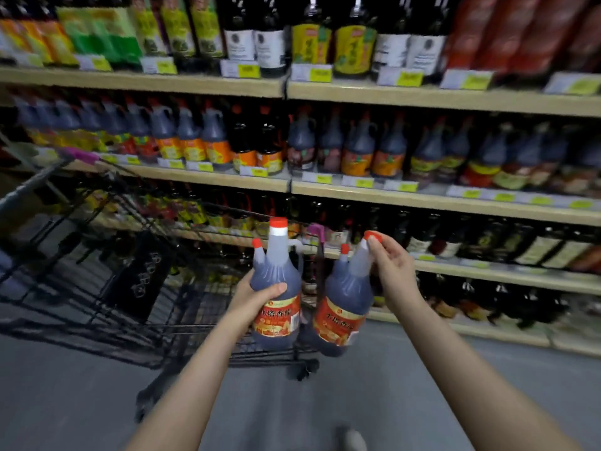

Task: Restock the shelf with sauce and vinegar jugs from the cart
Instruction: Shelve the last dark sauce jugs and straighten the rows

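Shelves behind; L hand & R hand each grip jug.

Beige shelf unit runs across the aisle, several boards stacked, yellow price tags clipped along the front edges. Top board: green and orange packets left, dark bottles with white and yellow labels middle, red bottles right. Next board: a tight row of dark jugs with red caps and orange or red labels, upright, touching side by side. Lower boards: more dark bottles, blurred. Grey floor below; a black wire cart stands on it at left, just beside the shelves, on small wheels.
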`<action>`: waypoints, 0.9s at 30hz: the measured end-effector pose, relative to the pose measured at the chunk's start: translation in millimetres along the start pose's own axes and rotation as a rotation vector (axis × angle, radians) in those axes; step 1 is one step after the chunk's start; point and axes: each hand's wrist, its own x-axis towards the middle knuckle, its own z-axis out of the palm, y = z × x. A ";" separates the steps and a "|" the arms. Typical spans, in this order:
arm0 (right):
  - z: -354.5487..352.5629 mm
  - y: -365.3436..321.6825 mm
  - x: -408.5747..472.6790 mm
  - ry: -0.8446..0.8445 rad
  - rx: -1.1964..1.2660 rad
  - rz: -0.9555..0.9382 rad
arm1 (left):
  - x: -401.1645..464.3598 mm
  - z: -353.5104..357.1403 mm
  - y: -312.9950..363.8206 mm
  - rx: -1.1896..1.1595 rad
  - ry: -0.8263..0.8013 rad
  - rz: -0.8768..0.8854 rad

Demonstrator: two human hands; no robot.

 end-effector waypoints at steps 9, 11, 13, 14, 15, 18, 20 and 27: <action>-179.1 5.9 -63.2 0.232 -0.011 0.108 | -23.3 156.9 -22.1 0.131 -0.320 -0.104; -221.6 9.1 -80.9 0.285 0.029 0.138 | -35.7 198.6 -32.0 0.132 -0.370 -0.121; -266.6 10.1 -100.7 0.321 0.052 0.142 | -50.7 244.3 -41.9 0.146 -0.399 -0.138; -289.7 9.8 -110.4 0.335 0.056 0.148 | -59.6 267.5 -47.9 0.141 -0.409 -0.146; -312.7 8.5 -120.3 0.348 0.061 0.153 | -70.1 291.0 -53.9 0.132 -0.414 -0.153; -378.7 5.5 -148.6 0.395 0.056 0.156 | -104.5 358.8 -69.1 0.126 -0.452 -0.161; -420.6 5.9 -166.1 0.427 0.062 0.164 | -125.2 398.9 -75.3 0.120 -0.498 -0.161; -538.4 5.5 -203.5 0.578 0.090 0.200 | -152.9 516.9 -94.6 0.163 -0.634 -0.197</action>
